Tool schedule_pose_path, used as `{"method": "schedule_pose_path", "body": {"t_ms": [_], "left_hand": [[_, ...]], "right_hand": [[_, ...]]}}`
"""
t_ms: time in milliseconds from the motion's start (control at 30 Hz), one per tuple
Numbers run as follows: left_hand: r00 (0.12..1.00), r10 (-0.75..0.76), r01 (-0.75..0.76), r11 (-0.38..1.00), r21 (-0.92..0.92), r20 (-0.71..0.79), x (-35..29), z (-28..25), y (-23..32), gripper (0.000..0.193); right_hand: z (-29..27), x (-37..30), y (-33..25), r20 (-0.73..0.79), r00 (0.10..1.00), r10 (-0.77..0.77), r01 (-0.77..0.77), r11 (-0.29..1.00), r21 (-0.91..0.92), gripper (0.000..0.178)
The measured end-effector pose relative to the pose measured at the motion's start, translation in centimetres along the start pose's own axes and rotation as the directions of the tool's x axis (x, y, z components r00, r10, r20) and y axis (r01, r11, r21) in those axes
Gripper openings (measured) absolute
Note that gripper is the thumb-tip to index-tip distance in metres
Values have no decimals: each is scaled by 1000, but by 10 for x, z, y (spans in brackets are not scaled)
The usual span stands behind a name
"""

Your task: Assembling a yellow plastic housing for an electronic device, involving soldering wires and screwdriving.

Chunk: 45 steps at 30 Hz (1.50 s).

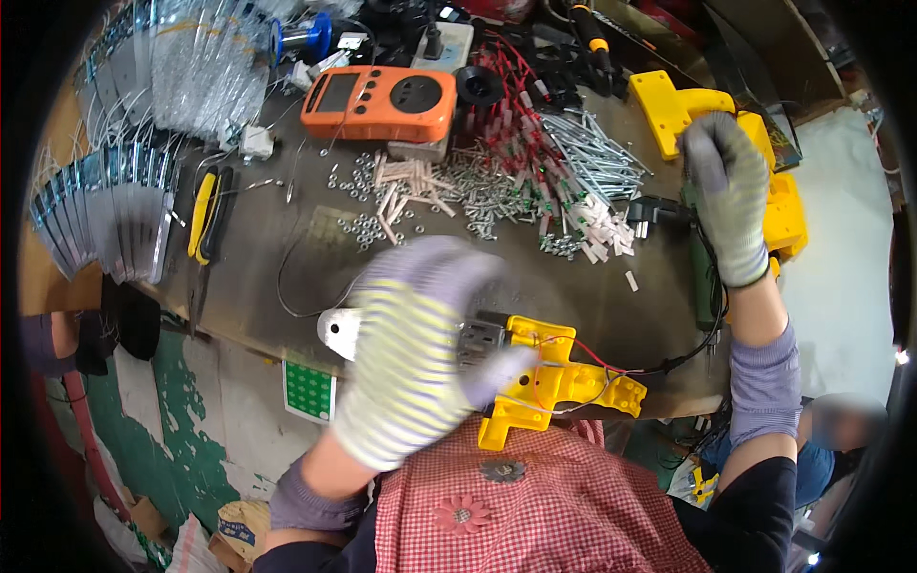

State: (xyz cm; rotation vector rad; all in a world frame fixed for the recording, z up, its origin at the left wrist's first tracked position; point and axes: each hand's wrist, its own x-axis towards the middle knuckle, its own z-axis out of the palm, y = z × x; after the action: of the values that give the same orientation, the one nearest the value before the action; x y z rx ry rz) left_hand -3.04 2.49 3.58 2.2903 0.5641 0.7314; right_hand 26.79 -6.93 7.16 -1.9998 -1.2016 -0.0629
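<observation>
A workshop: bench (592, 296) with orange multimeter (380, 103) and loose screws (594, 158) far, opened yellow tool casing (573, 384) near.
</observation>
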Motion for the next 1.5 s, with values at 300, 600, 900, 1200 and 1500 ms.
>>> {"method": "schedule_pose_path", "body": {"t_ms": [300,600,900,1200,1500], "left_hand": [[944,-329,173,582,795,35,-7,-50,-56,18],[991,21,79,706,703,-132,-4,-33,-50,14],[997,72,-69,994,-83,36,-24,-12,6,20],[997,61,-59,996,-74,36,-24,5,10,15],[998,53,-48,995,-91,45,-19,13,8,18]], "right_hand": [[62,94,36,174,747,-642,648,643,-408,42],[58,88,10,148,827,-543,553,736,-391,41],[-13,49,14,-500,849,-172,433,769,470,24],[14,-1,-21,189,922,339,-321,393,862,32],[28,-3,-10,269,924,272,-361,387,848,32]]}}
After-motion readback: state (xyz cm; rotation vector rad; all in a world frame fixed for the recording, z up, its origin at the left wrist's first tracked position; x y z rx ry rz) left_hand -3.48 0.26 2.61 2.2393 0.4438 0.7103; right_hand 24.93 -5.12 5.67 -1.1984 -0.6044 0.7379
